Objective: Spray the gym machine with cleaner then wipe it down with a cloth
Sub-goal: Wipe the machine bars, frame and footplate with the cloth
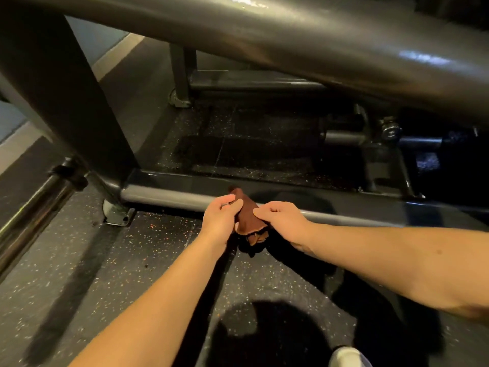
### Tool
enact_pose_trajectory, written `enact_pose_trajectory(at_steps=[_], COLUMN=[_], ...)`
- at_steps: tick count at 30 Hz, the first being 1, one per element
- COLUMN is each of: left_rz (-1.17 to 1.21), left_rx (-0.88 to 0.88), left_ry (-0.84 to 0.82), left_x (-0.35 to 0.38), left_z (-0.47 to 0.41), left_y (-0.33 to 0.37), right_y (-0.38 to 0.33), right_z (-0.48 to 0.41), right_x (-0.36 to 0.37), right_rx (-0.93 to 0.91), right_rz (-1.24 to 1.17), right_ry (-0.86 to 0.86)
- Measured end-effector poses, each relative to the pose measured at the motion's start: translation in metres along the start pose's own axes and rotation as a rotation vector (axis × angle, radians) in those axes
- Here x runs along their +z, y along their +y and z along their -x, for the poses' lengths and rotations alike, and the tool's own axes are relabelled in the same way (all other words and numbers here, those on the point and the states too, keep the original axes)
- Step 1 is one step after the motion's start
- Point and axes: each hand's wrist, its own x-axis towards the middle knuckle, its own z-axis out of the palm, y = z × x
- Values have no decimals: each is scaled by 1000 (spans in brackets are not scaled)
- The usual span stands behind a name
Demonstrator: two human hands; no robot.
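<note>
Both your hands meet at the low grey steel base tube [164,196] of the gym machine, and between them is the rust-brown folded fabric cloth [247,213]. It lies draped over the top of that tube, its far tip past the tube's back edge and its loose folded end hanging off the near side above the black speckled rubber floor [79,260].

Your left hand [223,215] is curled round the cloth's left edge, thumb on top. Your right hand [280,218] has its thumb on the cloth's right edge with the fingers curled over the tube. It looks like a pinch, though those fingertips are hidden behind the knuckles, so I take the grip as likely, not certain. No spray bottle shows anywhere, so I judge you are on the wiping step.

The cloth is light, soft and limp. It will bunch, slide and unfold unless you keep it gathered. Take it in the middle of the fold with a flat palm so that it wraps the tube's round top. The painted tube looks smooth, and if it is wet with cleaner the cloth will glide easily. Press down rather than merely dragging it.

The thick grey slanted frame tube [317,41] runs well above the base tube, close to your head, so mind it as you rise.
</note>
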Motion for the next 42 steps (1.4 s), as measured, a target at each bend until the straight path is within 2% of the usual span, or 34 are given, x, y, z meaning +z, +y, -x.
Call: enact_pose_trajectory(at_steps=[6, 9, 10, 12, 14, 17, 19, 23, 26, 32, 36, 42], left_rz=[129, 101, 8, -367, -705, -1000, -1100, -1039, -1026, -1042, -1034, -979], left_rx=[-43, -28, 21, 196, 369, 447, 462, 528, 517, 583, 599, 611], left_ry=[-86, -49, -7, 110, 214, 258, 241, 263, 269, 278, 285, 280], left_x=[-3, -7, -11, -22, -34, -51, -62, -74, -76, -83, -82, -81], left_z=[-1, -13, -17, -28, -41, -59, -67, -77, -80, -84, -83, -81], left_y=[10, 11, 11, 7, 1, -8, -13, -22, -21, -22, -29, -36], right_y=[-24, -34, -38, -41, -35, -6, 14, 31, 28, 20, 30, 70], right_z=[-6, -16, -20, -26, -32, -35, -35, -44, -58, -76, -65, -26], right_x=[-6, -11, -16, -22, -26, -22, -16, -3, 13, 48, 18, -73], right_rx=[-1, -49, -106, -247, -386, -480, -525, -695, -746, -821, -854, -829], right_rz=[50, -21, 12, 141, 421, 828, 1052, 1227, 1361, 1409, 1418, 1498], right_ry=[12, 105, 154, 217, 226, 66, 8, 66, 23, -19, 1, 34])
